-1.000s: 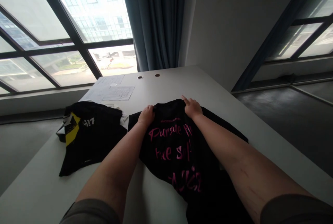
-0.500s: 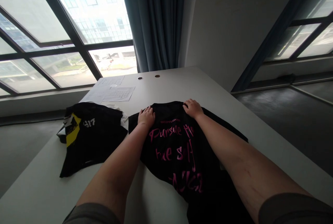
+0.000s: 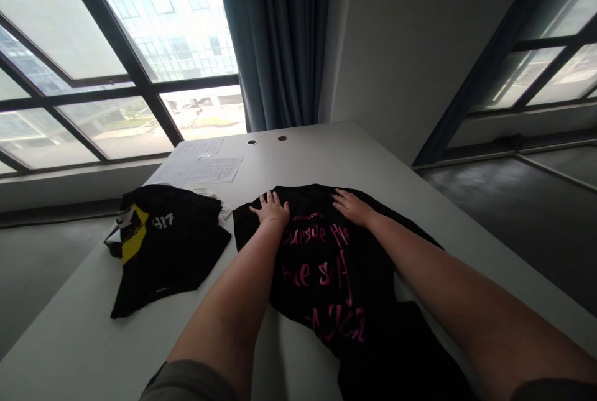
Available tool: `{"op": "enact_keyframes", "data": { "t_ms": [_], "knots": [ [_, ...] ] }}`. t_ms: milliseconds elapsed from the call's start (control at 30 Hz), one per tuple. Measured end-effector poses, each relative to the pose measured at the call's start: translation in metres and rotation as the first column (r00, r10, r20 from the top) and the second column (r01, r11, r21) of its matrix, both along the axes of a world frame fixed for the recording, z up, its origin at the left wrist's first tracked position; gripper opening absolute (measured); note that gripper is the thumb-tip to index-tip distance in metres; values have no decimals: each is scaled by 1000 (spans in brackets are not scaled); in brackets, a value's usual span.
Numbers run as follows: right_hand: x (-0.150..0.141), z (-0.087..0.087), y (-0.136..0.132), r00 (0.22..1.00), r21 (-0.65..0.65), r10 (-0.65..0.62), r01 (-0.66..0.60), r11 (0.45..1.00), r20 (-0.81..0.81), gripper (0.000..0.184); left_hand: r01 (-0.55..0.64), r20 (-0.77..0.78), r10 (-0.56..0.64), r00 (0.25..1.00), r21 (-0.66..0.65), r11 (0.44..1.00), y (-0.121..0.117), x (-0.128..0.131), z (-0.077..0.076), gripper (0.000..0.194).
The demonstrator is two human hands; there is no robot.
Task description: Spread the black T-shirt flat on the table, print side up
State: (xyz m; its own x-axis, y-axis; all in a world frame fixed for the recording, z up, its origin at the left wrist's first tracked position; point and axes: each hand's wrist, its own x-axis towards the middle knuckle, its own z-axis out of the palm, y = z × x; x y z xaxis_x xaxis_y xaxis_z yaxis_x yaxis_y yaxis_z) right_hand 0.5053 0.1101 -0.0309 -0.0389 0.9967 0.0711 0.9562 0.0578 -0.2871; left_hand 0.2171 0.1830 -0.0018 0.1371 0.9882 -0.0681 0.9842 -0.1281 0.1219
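A black T-shirt with pink lettering [image 3: 326, 264] lies spread on the white table [image 3: 326, 152] in front of me. My left hand [image 3: 271, 209] rests flat on its upper left part, fingers spread. My right hand [image 3: 351, 205] lies flat on its upper middle, fingers stretched out. Both palms press on the cloth and hold nothing.
A second black garment with a yellow patch [image 3: 161, 245] lies to the left, near the table's left edge. Sheets of paper [image 3: 205, 168] lie further back. Two round holes [image 3: 267, 139] sit near the far edge, in front of a curtain [image 3: 275, 40] and large windows.
Both hands have gone from gripping the shirt's top edge to lying flat on it with fingers spread. The shirt's upper edge now lies flatter on the table.
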Motion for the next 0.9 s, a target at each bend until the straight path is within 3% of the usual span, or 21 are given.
{"op": "enact_keyframes", "data": {
  "t_ms": [167, 300, 400, 567, 900],
  "knots": [
    [29, -7, -74, 997, 26, -53, 55, 998, -59, 59, -16, 16, 16, 1000, -13, 1000, 1, -4, -2, 72],
    [39, -10, -133, 997, 28, -60, 58, 998, 56, 59, -7, 26, 7, 1000, -5, 1000, 3, -5, -5, 72],
    [34, -12, -150, 983, 66, -86, 76, 995, 161, 61, -4, 30, 3, 1000, 5, 1000, 3, -5, -6, 73],
    [26, -12, -128, 960, 51, -147, 139, 989, 239, 60, -1, 39, 1, 999, 19, 1000, 1, -7, -5, 73],
    [42, -4, -62, 933, -117, -254, 291, 950, 256, 67, 8, 57, -11, 998, 46, 999, -3, -9, -3, 70]
  ]
}}
